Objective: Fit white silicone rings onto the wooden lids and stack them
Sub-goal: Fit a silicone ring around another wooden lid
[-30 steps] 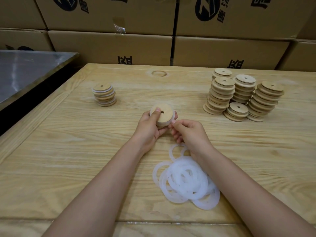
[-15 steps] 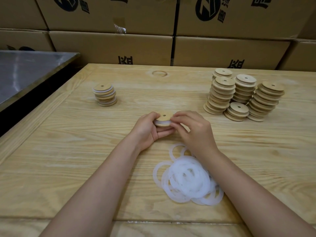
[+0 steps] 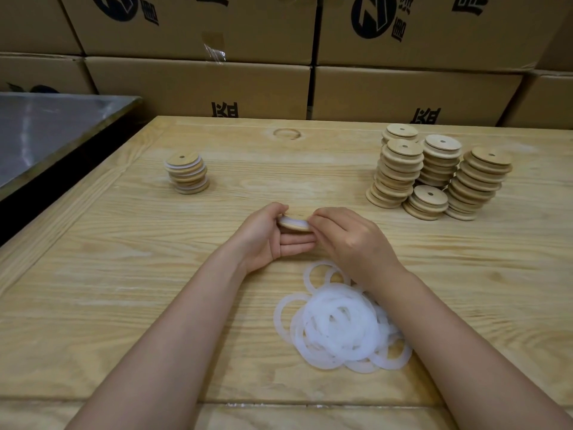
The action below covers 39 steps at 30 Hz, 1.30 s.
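Wooden table [image 3: 124,274], left hand [image 3: 266,240] and right hand [image 3: 350,240] pinching one lid [image 3: 296,227] — flatter than before, ring [image 3: 290,220] showing.

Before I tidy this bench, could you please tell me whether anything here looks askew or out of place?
The tall stack of bare lids on the right leans, its lower lids stepping out leftward, so it could topple. The finished stack on the left is also staggered. The rings lie in a loose heap.

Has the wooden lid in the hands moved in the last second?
Yes. The lid has dropped slightly, away from the round knot mark toward the ring pile, and tipped from face-on to nearly flat.
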Motion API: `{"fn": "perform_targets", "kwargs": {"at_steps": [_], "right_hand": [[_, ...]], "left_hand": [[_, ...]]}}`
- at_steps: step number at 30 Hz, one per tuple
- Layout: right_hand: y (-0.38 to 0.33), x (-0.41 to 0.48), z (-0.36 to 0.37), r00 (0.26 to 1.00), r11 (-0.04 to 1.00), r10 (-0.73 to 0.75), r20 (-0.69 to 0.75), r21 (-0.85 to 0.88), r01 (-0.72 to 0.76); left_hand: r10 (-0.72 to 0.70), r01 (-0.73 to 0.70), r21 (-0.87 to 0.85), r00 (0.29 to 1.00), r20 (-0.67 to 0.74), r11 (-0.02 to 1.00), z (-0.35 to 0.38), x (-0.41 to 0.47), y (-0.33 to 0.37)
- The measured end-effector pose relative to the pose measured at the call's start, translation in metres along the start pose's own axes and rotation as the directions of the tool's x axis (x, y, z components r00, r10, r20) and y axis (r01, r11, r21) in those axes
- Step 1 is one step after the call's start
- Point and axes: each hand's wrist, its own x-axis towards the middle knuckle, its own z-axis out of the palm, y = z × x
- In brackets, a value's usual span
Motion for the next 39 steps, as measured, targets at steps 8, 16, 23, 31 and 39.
{"fn": "perform_targets", "kwargs": {"at_steps": [8,16,23,31,39], "right_hand": [[-0.003,0.002,0.002,0.982,0.985,0.153,-0.11,0.102,-0.142],[-0.005,0.002,0.003,0.947,0.92,0.296,-0.121,0.304,-0.249],[-0.017,0.009,-0.001,0.688,0.395,0.701,0.188,0.701,-0.594],[-0.01,0.012,-0.003,0.532,0.091,0.728,0.432,0.708,-0.7],[-0.009,0.01,-0.001,0.533,0.15,0.726,0.435,0.656,-0.739]], "left_hand": [[0.08,-0.065,-0.095,0.982,0.169,0.993,-0.011,-0.003,-0.002],[0.205,-0.199,-0.049,0.959,0.198,0.979,-0.005,0.0,-0.008],[0.538,-0.499,0.361,0.843,-0.009,0.788,0.002,-0.001,-0.016],[0.765,-0.567,0.762,0.626,0.152,0.313,-0.005,0.005,-0.022],[0.804,-0.555,0.828,0.528,0.273,0.083,-0.012,0.008,-0.024]]}}
